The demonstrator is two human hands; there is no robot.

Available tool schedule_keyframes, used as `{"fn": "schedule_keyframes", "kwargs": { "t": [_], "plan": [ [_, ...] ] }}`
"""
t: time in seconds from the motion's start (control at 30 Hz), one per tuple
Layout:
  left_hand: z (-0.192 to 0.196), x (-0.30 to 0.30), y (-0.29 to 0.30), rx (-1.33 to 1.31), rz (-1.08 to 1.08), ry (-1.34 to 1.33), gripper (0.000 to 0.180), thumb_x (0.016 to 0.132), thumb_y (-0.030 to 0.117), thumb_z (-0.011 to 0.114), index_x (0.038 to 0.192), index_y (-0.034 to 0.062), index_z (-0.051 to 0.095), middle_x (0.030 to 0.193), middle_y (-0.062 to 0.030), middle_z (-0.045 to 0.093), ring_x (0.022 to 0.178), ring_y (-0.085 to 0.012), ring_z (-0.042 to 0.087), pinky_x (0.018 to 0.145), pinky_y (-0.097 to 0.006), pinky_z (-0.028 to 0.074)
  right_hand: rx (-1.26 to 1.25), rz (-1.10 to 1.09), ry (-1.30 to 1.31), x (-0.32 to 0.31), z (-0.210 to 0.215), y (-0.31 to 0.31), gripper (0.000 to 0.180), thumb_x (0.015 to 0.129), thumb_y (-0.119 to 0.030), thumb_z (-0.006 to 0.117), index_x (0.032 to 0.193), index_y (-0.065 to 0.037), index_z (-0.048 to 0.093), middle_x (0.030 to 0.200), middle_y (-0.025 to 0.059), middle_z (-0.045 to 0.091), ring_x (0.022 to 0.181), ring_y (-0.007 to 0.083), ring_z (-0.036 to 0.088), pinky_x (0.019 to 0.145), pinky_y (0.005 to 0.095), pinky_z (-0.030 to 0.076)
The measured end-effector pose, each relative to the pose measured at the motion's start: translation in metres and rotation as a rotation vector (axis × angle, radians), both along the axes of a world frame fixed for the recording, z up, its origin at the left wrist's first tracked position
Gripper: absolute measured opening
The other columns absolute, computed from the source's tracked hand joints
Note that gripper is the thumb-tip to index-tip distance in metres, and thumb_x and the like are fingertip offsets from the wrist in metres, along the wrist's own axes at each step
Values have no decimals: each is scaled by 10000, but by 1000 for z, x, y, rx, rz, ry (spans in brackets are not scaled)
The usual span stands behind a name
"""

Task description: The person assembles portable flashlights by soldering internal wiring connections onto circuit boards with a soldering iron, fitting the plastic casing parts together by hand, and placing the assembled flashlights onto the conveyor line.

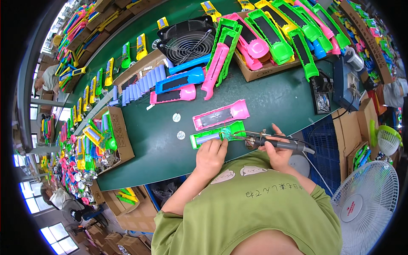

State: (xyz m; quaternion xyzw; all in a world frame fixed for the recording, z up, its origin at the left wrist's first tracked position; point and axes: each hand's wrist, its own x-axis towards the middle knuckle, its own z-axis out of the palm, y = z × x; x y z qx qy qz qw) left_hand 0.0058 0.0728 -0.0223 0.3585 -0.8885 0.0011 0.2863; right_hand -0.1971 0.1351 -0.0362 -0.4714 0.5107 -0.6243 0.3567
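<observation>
A green plastic flashlight-like shell [238, 126] lies on the green table [157, 157], with a lilac battery cell [207, 138] in its long part. Inside its wider end sits a small green circuit board [228, 133]. My left hand [211, 157] is closed at the shell's near edge, thumb and fingertips pinched beside the board; what they hold is hidden. My right hand [278, 154] grips a soldering iron [280, 143] with a thin feed tube along it. The iron's tip reaches left to the board. Just beyond lies an open pink shell [221, 115].
Shells fill a cardboard box [259, 75] at the back right. Lilac cells [144, 83] stand in a row near a black fan [187, 42]. A blue soldering station [345, 83] occupies the right edge. Another box of shells [119, 136] stands left; a white fan [365, 204] is lower right.
</observation>
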Motion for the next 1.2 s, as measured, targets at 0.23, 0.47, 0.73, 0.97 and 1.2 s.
{"fn": "schedule_keyframes", "kwargs": {
  "t": [0.23, 0.47, 0.73, 0.97, 1.2],
  "plan": [
    [2, 0, -1, 8, -27, -16, 238, 603, 13, 659, 833, 57, 621, 725, -34, 514, 604, -184, 512, 507, -299, 412, 0, 10, 13, 2, -1, 0, 145, 765, -45, 594, 906, -13, 603, 653, 28, 647, 697, 97, 601, 1029, 450, 206],
    [3, 1, -2, 20, -36, 7, 232, 603, 15, 665, 825, 58, 611, 720, -33, 513, 590, -184, 506, 498, -301, 408, 12, 9, 44, 5, -5, -3, 129, 753, -55, 612, 878, -27, 629, 635, 14, 643, 681, 97, 587, 1015, 457, 231],
    [1, 1, -2, 17, -35, 4, 244, 597, 16, 656, 833, 64, 615, 723, -29, 518, 597, -181, 510, 505, -297, 412, 27, -5, -15, 9, -5, -3, 108, 771, -42, 586, 868, 5, 596, 608, 23, 633, 626, 82, 605, 1022, 448, 229],
    [0, 0, 0, 3, -12, 0, 244, 593, 19, 654, 828, 72, 617, 705, -14, 509, 590, -173, 502, 504, -289, 408, 53, -37, -69, 2, 6, -5, 117, 805, -68, 564, 881, 20, 573, 595, 36, 627, 615, 84, 606, 1028, 454, 219],
    [5, -3, 3, 27, 1, -37, 217, 608, 21, 655, 815, 65, 611, 746, -38, 513, 627, -194, 511, 522, -302, 410, 59, -178, -180, -9, -9, -3, 198, 810, -52, 565, 965, 63, 523, 858, 160, 607, 602, 161, 628, 810, 321, 382]
  ]
}}
